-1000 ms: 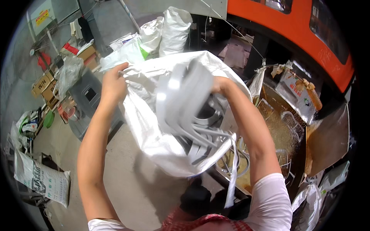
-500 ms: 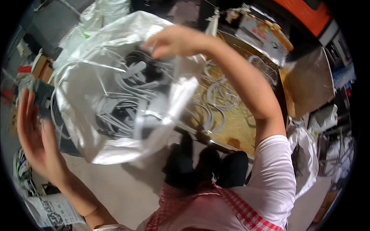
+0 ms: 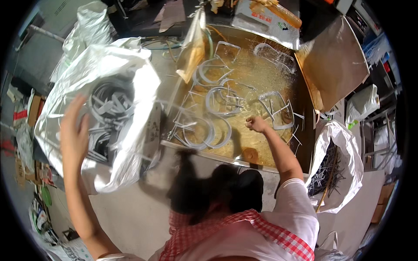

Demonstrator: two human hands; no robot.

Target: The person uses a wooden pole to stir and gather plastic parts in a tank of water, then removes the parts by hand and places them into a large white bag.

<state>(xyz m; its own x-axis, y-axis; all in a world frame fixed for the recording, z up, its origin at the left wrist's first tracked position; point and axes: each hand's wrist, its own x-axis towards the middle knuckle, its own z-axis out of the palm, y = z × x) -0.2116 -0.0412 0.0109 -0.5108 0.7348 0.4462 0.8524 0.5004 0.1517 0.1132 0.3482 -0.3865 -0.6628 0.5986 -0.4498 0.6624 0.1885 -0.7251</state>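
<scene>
**Concrete floor between, right grip comes to the basin**

Concrete floor (image 3: 126,217) surrounds a shallow basin (image 3: 310,135) with ripples in its brownish liquid. Half a second ago, the right grip (image 3: 257,124) is above the white sack (image 3: 93,61); now it hangs over the basin. One second ago it carries gray curved pieces at the sack mouth, so I judge that this handful is let go and the work passes back to the basin.

Curved gray strips (image 3: 208,102) lie to the left of the right grip, and others lie beyond it and to its right. Gray pieces (image 3: 116,104) fill part of the sack, beside the left grip (image 3: 75,132).

Fingers of the left grip are extended and apart, with nothing seen in them; because of blur, I cannot tell if it touches the sack. Fingers of the right grip are curled, but their inner side is hidden, so I cannot tell if it holds something. How deep the pile in the sack goes is also hidden.
</scene>
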